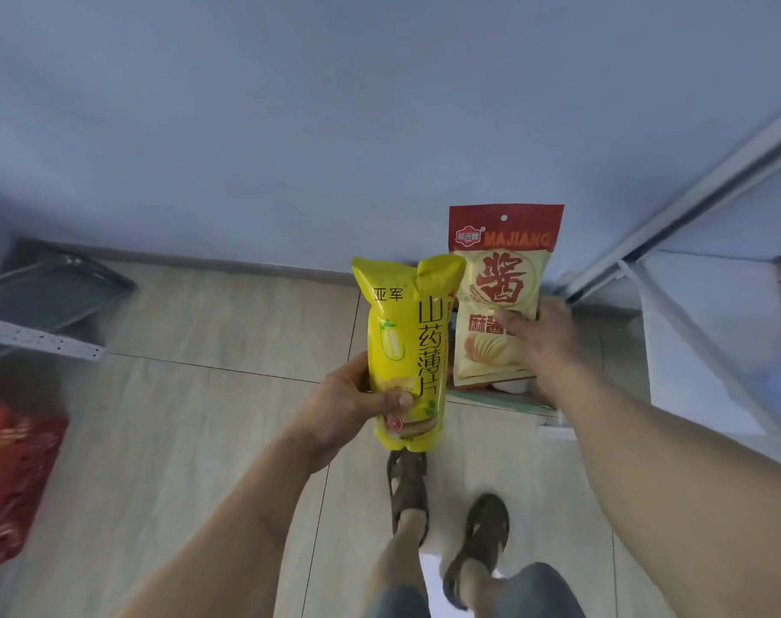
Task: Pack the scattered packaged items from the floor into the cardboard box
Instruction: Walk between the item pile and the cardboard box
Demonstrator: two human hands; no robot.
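Observation:
My left hand [350, 405] grips a tall yellow snack bag [408, 345] with black characters, held upright in front of me. To its right, my right hand [542, 339] holds a red and cream chip packet [500, 278] marked MAJIANG, also upright and slightly higher. Both bags hang in the air above the tiled floor. Behind the packets, a sliver of something flat [509, 401] lies on the floor; I cannot tell what it is. No cardboard box is plainly visible.
A red plastic basket [11, 479] sits at the left edge. A grey metal shelf frame [45, 301] stands at the far left. White shelving [709, 332] runs along the right. The blue wall [290, 149] is ahead. My sandalled feet [446, 519] are below.

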